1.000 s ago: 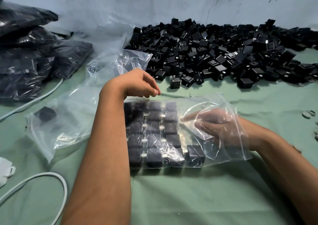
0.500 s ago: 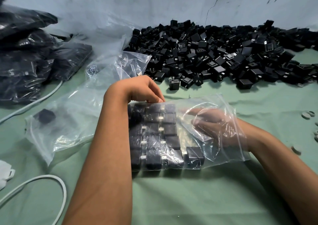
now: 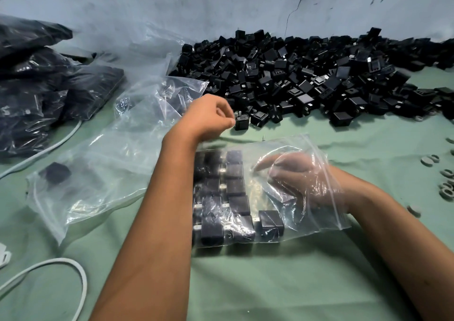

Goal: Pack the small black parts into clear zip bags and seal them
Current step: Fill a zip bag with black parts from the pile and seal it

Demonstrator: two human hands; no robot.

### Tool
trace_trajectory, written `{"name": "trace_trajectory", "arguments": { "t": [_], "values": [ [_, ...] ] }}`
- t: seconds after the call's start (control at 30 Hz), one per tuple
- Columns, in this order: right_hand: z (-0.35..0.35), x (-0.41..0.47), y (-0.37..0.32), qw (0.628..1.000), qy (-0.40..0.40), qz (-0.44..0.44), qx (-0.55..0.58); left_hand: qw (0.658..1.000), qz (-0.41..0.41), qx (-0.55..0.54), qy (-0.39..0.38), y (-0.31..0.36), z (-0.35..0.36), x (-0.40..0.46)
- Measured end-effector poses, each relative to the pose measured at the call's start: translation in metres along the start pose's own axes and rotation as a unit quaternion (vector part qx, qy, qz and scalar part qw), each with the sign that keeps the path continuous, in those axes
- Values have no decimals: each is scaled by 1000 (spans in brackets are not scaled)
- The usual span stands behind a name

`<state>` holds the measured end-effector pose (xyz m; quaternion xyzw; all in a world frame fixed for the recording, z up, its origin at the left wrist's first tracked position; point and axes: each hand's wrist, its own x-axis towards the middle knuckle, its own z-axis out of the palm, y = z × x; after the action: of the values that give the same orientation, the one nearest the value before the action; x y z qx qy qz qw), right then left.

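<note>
The right hand point(image 3: 304, 180) is inside the clear zip bag point(image 3: 290, 153) on the green tabletop point(image 3: 270, 284), fingers loosely spread beside rows of black parts point(image 3: 233, 188). The left hand point(image 3: 208, 116) reaches a loose black part point(image 3: 241, 121), fingers curled just beside it.

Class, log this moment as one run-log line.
left hand: reaching loose black part | right hand: inside zip bag | bag: part-filled, unsealed

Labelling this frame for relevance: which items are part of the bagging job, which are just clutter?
Job:
- zip bag with rows of black parts
- loose parts pile
- empty bags
- filled bags
- left hand, right hand

Clutter:
- white cable
- grey rings
</note>
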<state>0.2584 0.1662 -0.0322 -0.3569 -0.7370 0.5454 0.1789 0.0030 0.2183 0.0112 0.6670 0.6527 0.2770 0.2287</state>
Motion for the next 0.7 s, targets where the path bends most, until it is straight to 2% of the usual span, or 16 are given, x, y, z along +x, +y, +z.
{"name": "trace_trajectory", "arguments": {
  "t": [0.07,0.13,0.2,0.27,0.53,0.63,0.7],
  "values": [
    [-8,-6,-5,999,-17,-9,-39,999,44,27,16,8,12,6],
    [-11,-13,-10,996,-48,-12,-74,995,65,76,-29,14,23,9],
    [-11,-16,-15,993,-66,-19,-94,989,55,120,-67,16,33,10],
    [-10,-18,-16,991,-79,-33,-104,987,49,140,-67,14,38,11],
    [-8,-16,-17,989,-90,-49,-103,991,53,123,11,16,32,5],
    [-6,-14,-16,992,-96,-47,-75,997,60,52,22,19,30,7],
    [-8,-13,-14,993,-76,-47,-75,997,75,-9,2,25,27,7]
  ]
}}
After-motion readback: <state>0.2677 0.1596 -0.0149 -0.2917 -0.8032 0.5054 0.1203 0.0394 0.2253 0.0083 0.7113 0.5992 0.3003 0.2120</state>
